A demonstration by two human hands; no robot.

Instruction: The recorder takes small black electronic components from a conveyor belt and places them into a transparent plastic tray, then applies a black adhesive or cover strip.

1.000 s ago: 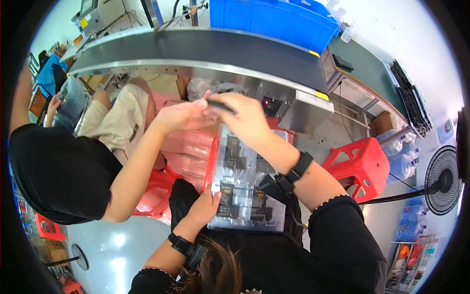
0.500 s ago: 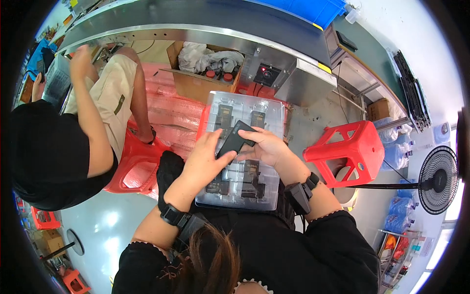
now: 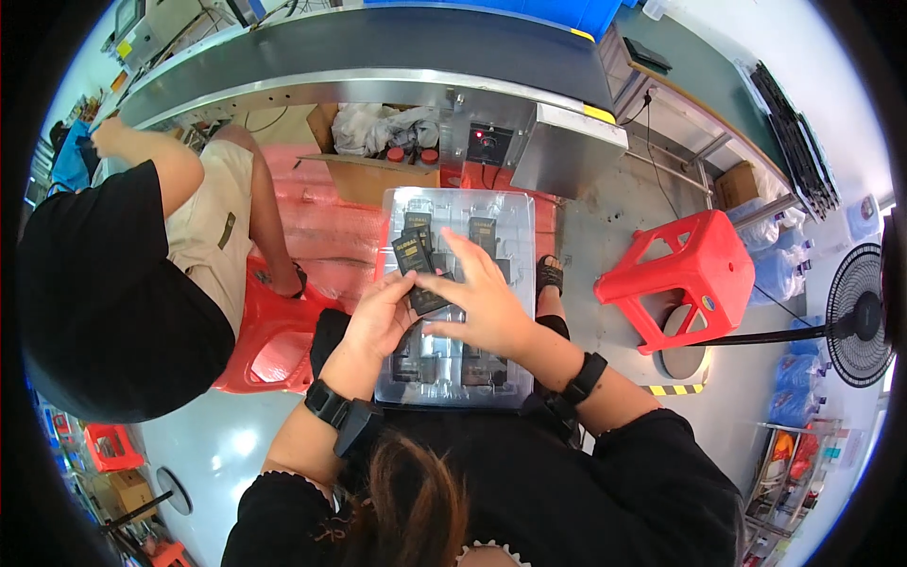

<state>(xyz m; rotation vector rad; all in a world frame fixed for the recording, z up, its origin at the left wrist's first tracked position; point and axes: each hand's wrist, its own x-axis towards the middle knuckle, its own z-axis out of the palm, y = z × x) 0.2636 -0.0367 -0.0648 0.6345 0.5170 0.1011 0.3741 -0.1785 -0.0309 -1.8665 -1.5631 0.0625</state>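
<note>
One flat, black, gold-printed oblong piece (image 3: pixel 413 256) tilts, pinched in the left hand (image 3: pixel 374 321), partly under the splayed right hand (image 3: pixel 495 306).

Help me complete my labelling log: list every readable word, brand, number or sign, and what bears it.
Flat black piece in the left hand: gold lettering, not transcribed.
Black pieces in clear plastic tray: likewise; finer print unreadable.
Red plastic stool: blue-yellow oval label, unreadably small.
</note>
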